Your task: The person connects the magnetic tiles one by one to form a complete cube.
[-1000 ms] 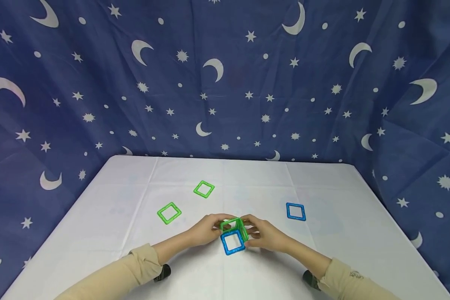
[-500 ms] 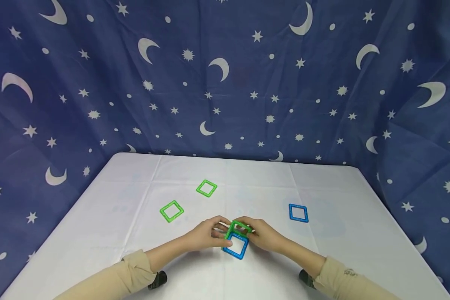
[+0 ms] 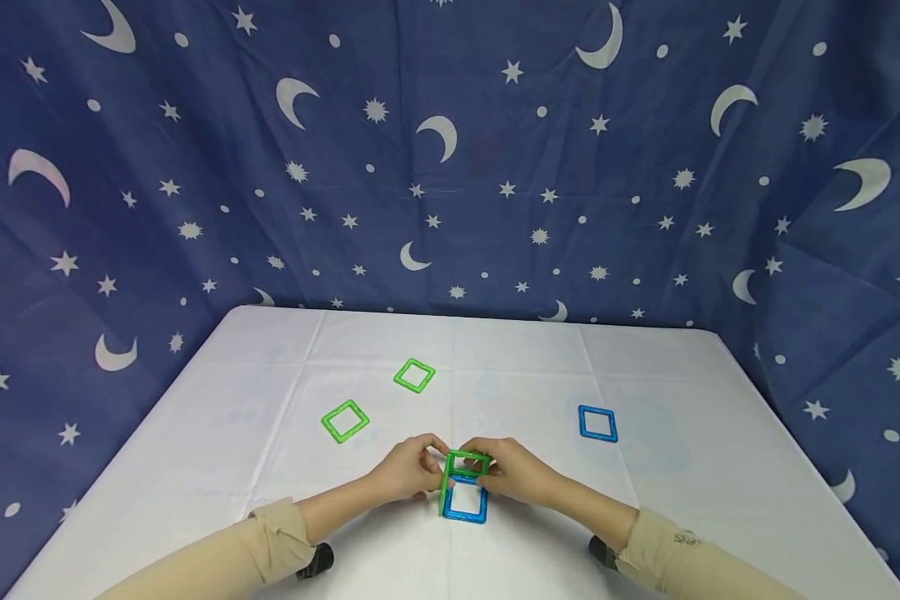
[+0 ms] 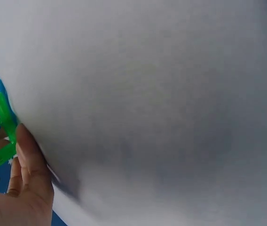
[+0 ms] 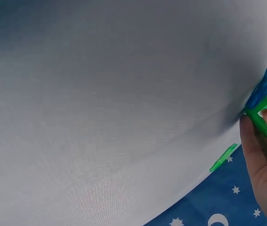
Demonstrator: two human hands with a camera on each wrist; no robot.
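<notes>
Between my two hands, low in the middle of the head view, is a small joined piece of square magnetic tiles. Its green tiles [image 3: 470, 454] stand at the back and left, and a blue tile [image 3: 465, 517] forms the near side. My left hand [image 3: 405, 469] pinches the green left side with thumb and fingers. At the right edge, my right hand [image 3: 523, 472] grips the piece, fingers behind it. The left wrist view catches my left hand [image 4: 27, 193] at a green tile [image 4: 5, 113]. In the right wrist view, my right hand's thumb touches a corner near the blue tile [image 5: 266, 80].
Two loose green tiles, one nearer [image 3: 332, 432] and one farther back [image 3: 423, 365], lie flat left of centre. A loose blue tile [image 3: 598, 437] lies to the right. Behind the white-covered table [image 3: 270, 350] hangs a dark blue curtain [image 3: 480, 150] with moons and stars.
Both hands have turned the joined tiles: the green side that stood on the right a second ago now stands on the left. The blue tile stays nearest, slightly lower. The loose tiles have not moved.
</notes>
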